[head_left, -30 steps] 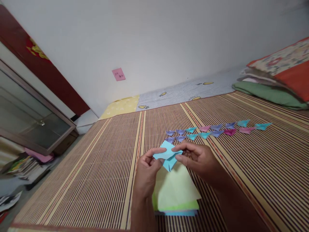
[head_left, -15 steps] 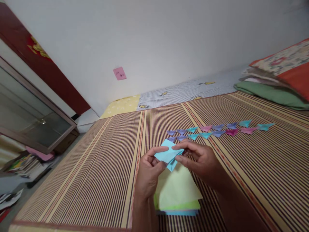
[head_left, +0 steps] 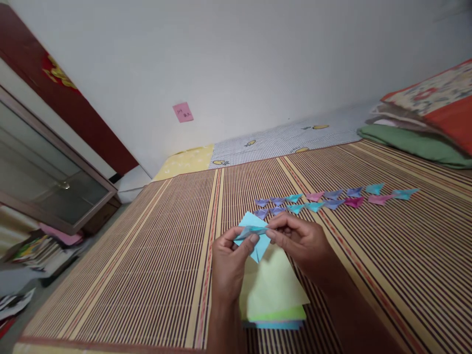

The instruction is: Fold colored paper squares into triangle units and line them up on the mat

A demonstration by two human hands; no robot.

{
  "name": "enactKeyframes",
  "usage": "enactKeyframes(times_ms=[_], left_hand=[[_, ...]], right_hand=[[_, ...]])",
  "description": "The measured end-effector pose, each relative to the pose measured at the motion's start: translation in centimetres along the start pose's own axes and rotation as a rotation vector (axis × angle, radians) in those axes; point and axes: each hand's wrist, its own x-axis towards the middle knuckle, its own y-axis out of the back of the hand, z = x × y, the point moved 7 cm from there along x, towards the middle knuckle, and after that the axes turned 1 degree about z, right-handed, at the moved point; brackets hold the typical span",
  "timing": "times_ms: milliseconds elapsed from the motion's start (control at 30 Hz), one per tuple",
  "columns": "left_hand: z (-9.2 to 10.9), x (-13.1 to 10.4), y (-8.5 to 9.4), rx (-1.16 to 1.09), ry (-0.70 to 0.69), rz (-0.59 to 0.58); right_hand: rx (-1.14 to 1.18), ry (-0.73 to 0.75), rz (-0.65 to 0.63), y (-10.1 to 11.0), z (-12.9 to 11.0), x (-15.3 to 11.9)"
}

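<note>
A light blue folded paper (head_left: 261,246) is held up between both hands, above a stack of coloured sheets (head_left: 273,290) with pale yellow on top. My left hand (head_left: 230,255) pinches its left side, the thumb lying on the front fold. At its right corner, my right hand (head_left: 300,241) grips the paper between thumb and fingers. Two rows of small folded paper pieces (head_left: 334,203), in blue, purple and pink, lie just beyond the hands.
A striped bamboo mat (head_left: 147,255) covers the bed. Folded bedding and a pillow (head_left: 416,142) lie at the far right. A pink note (head_left: 183,112) is on the wall. Books (head_left: 40,253) and a glass-panelled door (head_left: 44,162) are at the left.
A flap of the blue paper has been turned, so a narrow fold now crosses its middle. My left thumb has moved up onto it, and my right fingers have closed in at the corner.
</note>
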Motion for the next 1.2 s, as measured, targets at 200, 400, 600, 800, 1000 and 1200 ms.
enactKeyframes(times_ms=[200,400,600,800,1000,1200], left_hand=[[0.24,-0.17,0.37,0.025,0.006,0.071],[-0.02,-0.3,0.03,-0.01,0.034,0.0],[-0.32,-0.22,0.29,-0.023,0.056,0.03],[-0.01,-0.18,0.06,0.027,0.052,0.022],[0.25,-0.24,-0.37,0.044,0.059,0.028],[0.32,-0.38,-0.33,0.079,0.071,0.013]], right_hand=[[0.045,-0.049,0.027,-0.69,0.54,-0.31],[0.04,-0.091,0.038,-0.6,0.92,-0.4],[-0.027,-0.063,0.019,-0.49,0.77,-0.28],[-0.094,-0.054,0.032,-0.61,0.48,-0.33],[-0.094,-0.087,0.054,-0.85,0.91,-0.39],[-0.127,-0.013,0.034,-0.62,0.53,-0.09]])
